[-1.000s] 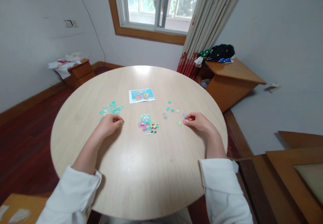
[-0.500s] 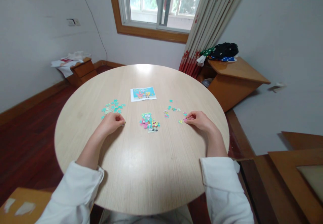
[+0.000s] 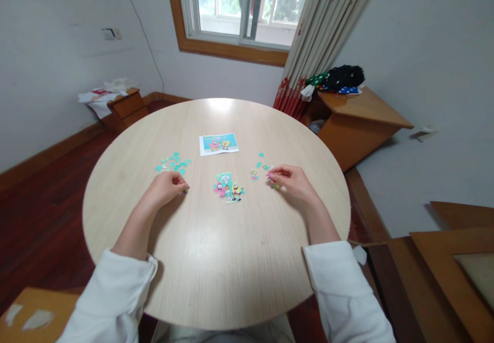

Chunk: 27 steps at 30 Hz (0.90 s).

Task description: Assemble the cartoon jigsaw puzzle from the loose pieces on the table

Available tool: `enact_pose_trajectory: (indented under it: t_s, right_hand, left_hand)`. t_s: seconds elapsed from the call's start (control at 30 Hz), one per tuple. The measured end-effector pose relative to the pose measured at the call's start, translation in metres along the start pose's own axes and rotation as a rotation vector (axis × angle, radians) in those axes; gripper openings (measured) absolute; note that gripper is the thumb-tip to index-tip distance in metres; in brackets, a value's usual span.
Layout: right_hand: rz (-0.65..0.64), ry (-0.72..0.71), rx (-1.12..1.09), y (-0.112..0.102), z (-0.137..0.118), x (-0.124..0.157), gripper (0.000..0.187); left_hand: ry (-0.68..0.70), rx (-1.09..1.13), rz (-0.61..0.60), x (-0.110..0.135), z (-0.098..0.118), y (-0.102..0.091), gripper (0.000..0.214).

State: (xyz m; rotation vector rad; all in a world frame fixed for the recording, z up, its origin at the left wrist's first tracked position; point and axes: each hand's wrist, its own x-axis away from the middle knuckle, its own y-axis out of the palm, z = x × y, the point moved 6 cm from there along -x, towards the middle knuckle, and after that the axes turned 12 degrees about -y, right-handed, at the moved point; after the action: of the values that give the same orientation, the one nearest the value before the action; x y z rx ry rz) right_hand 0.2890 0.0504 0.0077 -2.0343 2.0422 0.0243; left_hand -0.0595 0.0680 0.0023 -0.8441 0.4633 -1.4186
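Note:
A round pale wooden table (image 3: pixel 216 260) carries a small, partly joined cartoon puzzle (image 3: pixel 228 188) at its middle. My left hand (image 3: pixel 165 187) rests curled on the table left of it, fingers pinched on a small puzzle piece. My right hand (image 3: pixel 290 181) lies right of the puzzle, fingers pinched on a small pink piece among several loose pieces (image 3: pixel 261 168). A heap of teal pieces (image 3: pixel 173 163) lies just beyond my left hand. A picture card (image 3: pixel 218 143) lies farther back.
A wooden cabinet (image 3: pixel 358 121) with dark spotted cloth (image 3: pixel 339 79) stands at the right by a curtain (image 3: pixel 320 29). A small wooden box (image 3: pixel 125 105) with papers sits by the left wall. Wooden furniture (image 3: pixel 451 260) stands at the lower right.
My right hand has moved left, from the table's right side toward the loose pieces near the puzzle, with a pink piece pinched. My left hand has barely shifted.

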Motion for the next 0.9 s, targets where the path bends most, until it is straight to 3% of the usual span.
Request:
enact_pose_trajectory:
  t_s: [0.13, 0.33, 0.5, 0.7, 0.9]
  right_hand:
    - [0.055, 0.038, -0.162, 0.027, -0.003, 0.000, 0.038]
    - [0.039, 0.100, -0.353, 0.069, -0.004, 0.008, 0.041]
    - [0.043, 0.174, -0.495, 0.096, -0.002, 0.019, 0.041]
    - [0.053, 0.207, -0.549, 0.113, -0.003, 0.029, 0.034]
    - [0.061, 0.247, -0.575, 0.117, -0.002, 0.032, 0.033]
  left_hand:
    - [0.082, 0.162, 0.050, 0.007, 0.017, 0.001, 0.018]
    - [0.240, 0.309, 0.053, 0.036, 0.054, 0.029, 0.022]
    - [0.362, 0.274, 0.082, 0.057, 0.073, 0.049, 0.027]
    - [0.429, 0.237, 0.100, 0.065, 0.081, 0.051, 0.020]
    - [0.429, 0.206, 0.122, 0.065, 0.080, 0.050, 0.018]
